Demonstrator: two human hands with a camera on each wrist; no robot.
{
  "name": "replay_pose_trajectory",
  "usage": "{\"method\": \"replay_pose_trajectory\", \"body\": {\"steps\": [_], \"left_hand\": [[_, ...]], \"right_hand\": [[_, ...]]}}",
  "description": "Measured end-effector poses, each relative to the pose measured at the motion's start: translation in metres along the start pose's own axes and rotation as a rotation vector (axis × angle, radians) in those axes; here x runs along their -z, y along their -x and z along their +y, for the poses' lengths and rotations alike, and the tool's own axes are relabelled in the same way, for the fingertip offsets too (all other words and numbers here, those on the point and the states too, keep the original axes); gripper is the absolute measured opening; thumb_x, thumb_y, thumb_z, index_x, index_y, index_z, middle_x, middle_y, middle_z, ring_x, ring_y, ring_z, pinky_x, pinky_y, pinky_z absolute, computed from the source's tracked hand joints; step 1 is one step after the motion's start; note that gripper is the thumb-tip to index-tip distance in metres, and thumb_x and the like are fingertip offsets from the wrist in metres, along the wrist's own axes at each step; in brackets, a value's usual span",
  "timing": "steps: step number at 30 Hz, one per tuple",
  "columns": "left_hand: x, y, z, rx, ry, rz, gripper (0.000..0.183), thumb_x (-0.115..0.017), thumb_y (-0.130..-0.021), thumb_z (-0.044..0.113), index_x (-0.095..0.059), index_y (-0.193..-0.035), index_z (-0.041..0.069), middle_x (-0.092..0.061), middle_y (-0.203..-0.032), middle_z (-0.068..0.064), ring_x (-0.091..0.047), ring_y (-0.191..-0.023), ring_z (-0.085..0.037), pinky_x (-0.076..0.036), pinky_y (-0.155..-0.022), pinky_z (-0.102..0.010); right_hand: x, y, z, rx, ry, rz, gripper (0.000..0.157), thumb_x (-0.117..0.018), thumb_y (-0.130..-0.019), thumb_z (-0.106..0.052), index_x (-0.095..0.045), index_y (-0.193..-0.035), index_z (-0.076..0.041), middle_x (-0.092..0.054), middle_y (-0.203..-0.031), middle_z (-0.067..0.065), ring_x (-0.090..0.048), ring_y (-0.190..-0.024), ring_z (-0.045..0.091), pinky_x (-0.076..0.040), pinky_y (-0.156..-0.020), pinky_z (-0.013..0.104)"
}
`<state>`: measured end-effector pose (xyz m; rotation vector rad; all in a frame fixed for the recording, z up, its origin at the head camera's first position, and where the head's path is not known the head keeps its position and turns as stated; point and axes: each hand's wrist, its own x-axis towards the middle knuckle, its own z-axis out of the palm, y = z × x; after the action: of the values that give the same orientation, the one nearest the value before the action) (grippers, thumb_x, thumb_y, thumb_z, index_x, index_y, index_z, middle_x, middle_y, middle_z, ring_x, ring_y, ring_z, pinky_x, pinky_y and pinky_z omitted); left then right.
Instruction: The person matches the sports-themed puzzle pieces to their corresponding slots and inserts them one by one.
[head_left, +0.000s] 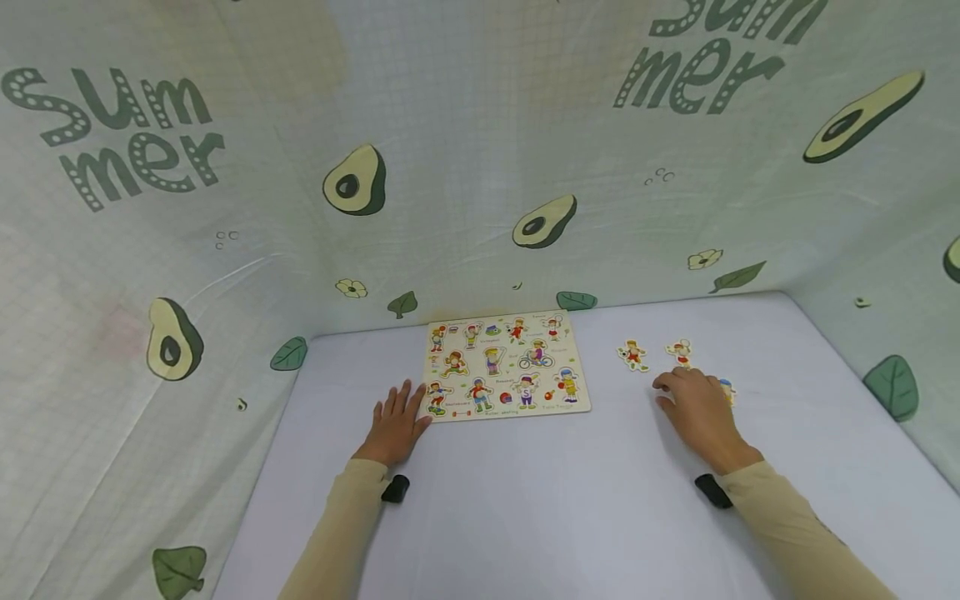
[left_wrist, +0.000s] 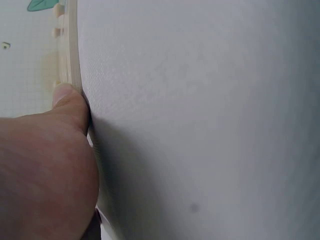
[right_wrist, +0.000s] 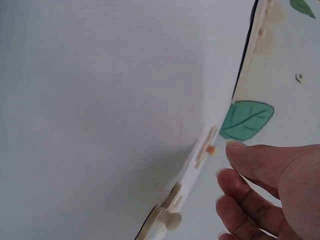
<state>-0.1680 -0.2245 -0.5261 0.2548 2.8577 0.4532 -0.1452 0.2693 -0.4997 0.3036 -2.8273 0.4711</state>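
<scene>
A light wooden puzzle board point(head_left: 507, 367) with printed sports figures lies at the back of the table. My left hand point(head_left: 393, 427) rests flat at its lower left corner; the thumb touches the board's edge point(left_wrist: 73, 45) in the left wrist view. My right hand point(head_left: 701, 417) hovers near the loose pieces with fingers loosely bent and nothing between them. Near its fingertips lies a figure piece in red and white point(head_left: 681, 351). A soccer player piece point(head_left: 632, 355) lies to its left, and a blue-capped piece point(head_left: 728, 390) is partly hidden behind the hand.
A white cloth covers the table point(head_left: 540, 500). Behind it hangs a pale curtain point(head_left: 450, 250) printed with avocados and leaves. Small round knobs stand on the board and on a loose piece point(right_wrist: 204, 147) in the right wrist view. Each wrist wears a black camera point(head_left: 712, 491).
</scene>
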Motion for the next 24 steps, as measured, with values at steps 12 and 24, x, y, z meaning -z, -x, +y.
{"method": "replay_pose_trajectory", "body": {"steps": [12,24], "left_hand": [[0.005,0.002,0.005,0.014,-0.013,-0.015,0.065,-0.049,-0.114,0.033,-0.025,-0.168,0.005,-0.011,-0.175,-0.026,-0.007,-0.160,-0.051,-0.006,-0.127,-0.069],[0.005,0.003,0.005,0.037,-0.016,-0.031,0.067,-0.049,-0.114,0.034,-0.023,-0.169,0.007,-0.009,-0.176,-0.024,-0.005,-0.161,-0.049,-0.005,-0.127,-0.068]], "right_hand": [[0.008,0.016,0.028,-0.049,0.020,0.032,0.021,-0.085,-0.079,0.004,-0.075,-0.098,0.003,-0.069,-0.087,0.017,-0.063,-0.084,0.044,-0.047,-0.074,0.061],[0.013,0.013,0.034,-0.112,0.060,-0.097,0.025,-0.084,-0.083,0.003,-0.076,-0.106,0.007,-0.071,-0.093,0.022,-0.064,-0.087,0.045,-0.049,-0.077,0.062]]}}
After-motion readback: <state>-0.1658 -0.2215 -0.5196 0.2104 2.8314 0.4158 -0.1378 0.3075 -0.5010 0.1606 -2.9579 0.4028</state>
